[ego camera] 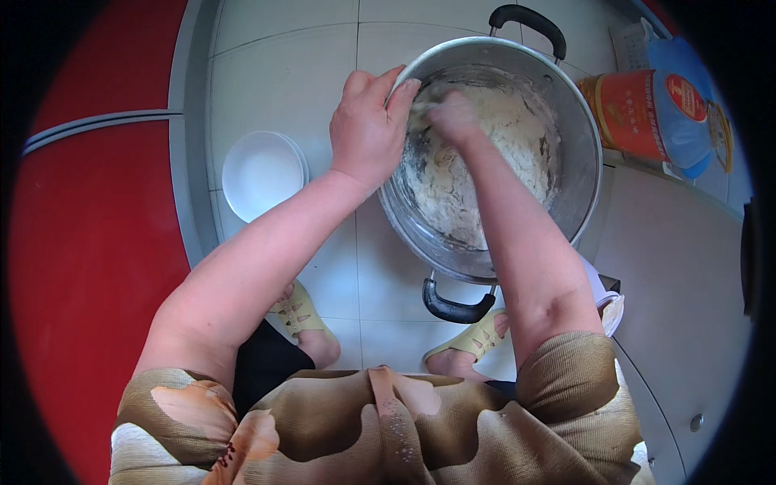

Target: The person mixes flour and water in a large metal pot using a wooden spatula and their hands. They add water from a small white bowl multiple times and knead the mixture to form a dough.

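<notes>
A large metal pot [582,182] with two black handles stands before me, with pale, lumpy flour dough [515,145] spread over its bottom. My left hand [373,124] grips the pot's rim on the left side, thumb over the edge. Inside the pot, my right hand [451,115] is at the upper left of the dough, blurred by motion. Some thin, pale thing shows by its fingers, too blurred to name; whether the hand holds it I cannot tell.
White bowls [262,177], seemingly stacked, stand on the tiled floor [279,79] left of the pot. Red cabinet fronts [97,242] line the left. A large bottle [642,115] with a red label lies or stands at the upper right, above a pale cabinet [673,267].
</notes>
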Demonstrator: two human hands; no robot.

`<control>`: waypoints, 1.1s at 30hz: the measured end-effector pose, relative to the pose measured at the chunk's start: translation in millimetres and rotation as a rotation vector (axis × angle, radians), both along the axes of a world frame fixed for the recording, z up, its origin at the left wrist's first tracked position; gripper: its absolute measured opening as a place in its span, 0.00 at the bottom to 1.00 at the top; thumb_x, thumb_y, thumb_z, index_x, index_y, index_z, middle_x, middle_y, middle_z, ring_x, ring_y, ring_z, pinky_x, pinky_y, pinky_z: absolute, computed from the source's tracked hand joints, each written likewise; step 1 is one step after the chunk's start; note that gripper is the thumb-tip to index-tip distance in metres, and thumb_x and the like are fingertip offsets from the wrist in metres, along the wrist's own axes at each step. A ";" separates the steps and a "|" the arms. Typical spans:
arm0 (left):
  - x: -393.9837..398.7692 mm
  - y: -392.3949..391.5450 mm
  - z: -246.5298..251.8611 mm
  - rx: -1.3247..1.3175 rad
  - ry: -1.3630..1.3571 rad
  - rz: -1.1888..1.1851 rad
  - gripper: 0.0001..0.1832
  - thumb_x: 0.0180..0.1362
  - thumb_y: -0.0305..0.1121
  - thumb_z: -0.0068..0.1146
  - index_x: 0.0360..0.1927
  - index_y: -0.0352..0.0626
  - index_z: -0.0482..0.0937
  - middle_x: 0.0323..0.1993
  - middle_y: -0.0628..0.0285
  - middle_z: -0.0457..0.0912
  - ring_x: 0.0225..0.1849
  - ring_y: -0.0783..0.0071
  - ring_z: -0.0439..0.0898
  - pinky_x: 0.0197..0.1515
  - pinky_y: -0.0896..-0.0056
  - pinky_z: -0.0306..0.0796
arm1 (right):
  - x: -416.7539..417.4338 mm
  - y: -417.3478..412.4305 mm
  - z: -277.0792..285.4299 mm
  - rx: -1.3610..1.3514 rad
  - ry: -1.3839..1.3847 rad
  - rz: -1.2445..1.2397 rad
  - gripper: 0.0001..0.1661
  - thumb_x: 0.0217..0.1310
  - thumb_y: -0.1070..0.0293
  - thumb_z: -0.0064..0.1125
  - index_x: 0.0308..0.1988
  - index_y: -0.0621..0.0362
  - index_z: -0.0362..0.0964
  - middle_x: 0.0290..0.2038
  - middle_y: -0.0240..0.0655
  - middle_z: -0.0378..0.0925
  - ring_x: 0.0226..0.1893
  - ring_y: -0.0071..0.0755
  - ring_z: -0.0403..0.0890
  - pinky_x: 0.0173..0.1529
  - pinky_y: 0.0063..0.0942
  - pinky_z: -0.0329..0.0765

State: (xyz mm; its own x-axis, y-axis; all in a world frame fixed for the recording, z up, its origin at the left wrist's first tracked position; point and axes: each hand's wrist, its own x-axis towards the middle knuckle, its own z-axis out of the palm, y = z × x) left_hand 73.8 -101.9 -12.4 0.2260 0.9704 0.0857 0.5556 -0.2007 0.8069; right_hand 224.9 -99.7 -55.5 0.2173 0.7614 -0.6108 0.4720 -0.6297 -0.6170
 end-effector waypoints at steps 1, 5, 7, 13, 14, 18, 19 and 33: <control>0.2 1.1 -1.1 0.003 -0.016 0.011 0.16 0.59 0.44 0.53 0.45 0.47 0.81 0.33 0.59 0.74 0.35 0.60 0.76 0.39 0.62 0.70 | -2.1 -2.1 -0.9 -0.030 -0.048 0.052 0.14 0.44 0.69 0.56 0.33 0.64 0.79 0.35 0.55 0.79 0.39 0.49 0.81 0.43 0.37 0.78; 4.2 1.0 -1.7 -0.007 0.029 0.027 0.16 0.59 0.44 0.53 0.46 0.48 0.80 0.33 0.59 0.74 0.35 0.59 0.76 0.39 0.62 0.71 | -28.8 -56.8 -33.5 0.016 -0.295 0.453 0.14 0.43 0.70 0.54 0.32 0.65 0.79 0.36 0.55 0.79 0.39 0.52 0.81 0.47 0.39 0.76; -0.7 -1.7 1.1 -0.015 0.052 0.027 0.16 0.59 0.44 0.54 0.46 0.48 0.80 0.33 0.59 0.74 0.36 0.58 0.76 0.39 0.62 0.71 | -31.4 -84.8 -7.8 -0.199 -0.246 0.816 0.17 0.46 0.67 0.51 0.35 0.65 0.78 0.40 0.57 0.77 0.45 0.51 0.79 0.52 0.38 0.74; -3.2 -8.3 -1.5 0.048 0.032 0.021 0.16 0.57 0.40 0.55 0.47 0.48 0.78 0.34 0.58 0.73 0.37 0.58 0.76 0.39 0.62 0.71 | -16.8 -51.4 19.9 -0.007 -0.389 0.849 0.15 0.47 0.66 0.52 0.32 0.64 0.80 0.38 0.51 0.79 0.41 0.46 0.81 0.47 0.37 0.77; -0.6 -5.8 -1.7 0.057 0.021 0.031 0.15 0.57 0.38 0.55 0.47 0.47 0.78 0.34 0.58 0.73 0.37 0.58 0.76 0.40 0.62 0.70 | -10.4 -29.7 18.8 0.134 -0.447 0.829 0.14 0.47 0.66 0.52 0.31 0.63 0.80 0.37 0.49 0.80 0.39 0.46 0.82 0.45 0.38 0.77; 4.8 -9.7 -2.5 -0.043 -0.012 0.008 0.14 0.55 0.31 0.54 0.46 0.45 0.78 0.33 0.56 0.73 0.37 0.57 0.74 0.42 0.61 0.69 | 75.2 -12.6 -49.9 0.057 -0.589 0.526 0.16 0.51 0.62 0.53 0.34 0.60 0.80 0.40 0.47 0.80 0.43 0.45 0.80 0.49 0.36 0.75; -0.3 -9.1 -1.5 -0.052 -0.020 0.020 0.14 0.55 0.30 0.54 0.46 0.45 0.79 0.33 0.56 0.73 0.37 0.57 0.74 0.43 0.61 0.69 | 70.7 -27.3 -43.2 0.095 -0.599 0.413 0.18 0.52 0.60 0.53 0.36 0.60 0.79 0.41 0.47 0.79 0.44 0.45 0.80 0.50 0.36 0.74; 9.1 -0.5 1.0 0.016 -0.091 -0.037 0.16 0.51 0.23 0.54 0.45 0.42 0.79 0.31 0.56 0.72 0.35 0.61 0.74 0.40 0.68 0.69 | 95.6 -46.7 -5.9 -0.185 -0.341 0.137 0.23 0.51 0.58 0.56 0.43 0.63 0.76 0.45 0.53 0.77 0.48 0.47 0.78 0.54 0.34 0.72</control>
State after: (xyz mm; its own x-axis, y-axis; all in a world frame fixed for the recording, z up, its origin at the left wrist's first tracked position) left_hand 82.8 -102.5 -11.4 0.2524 0.9598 0.1231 0.4723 -0.2332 0.8500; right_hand 320.5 -146.4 -61.4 0.3354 0.6813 -0.6506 0.7169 -0.6327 -0.2930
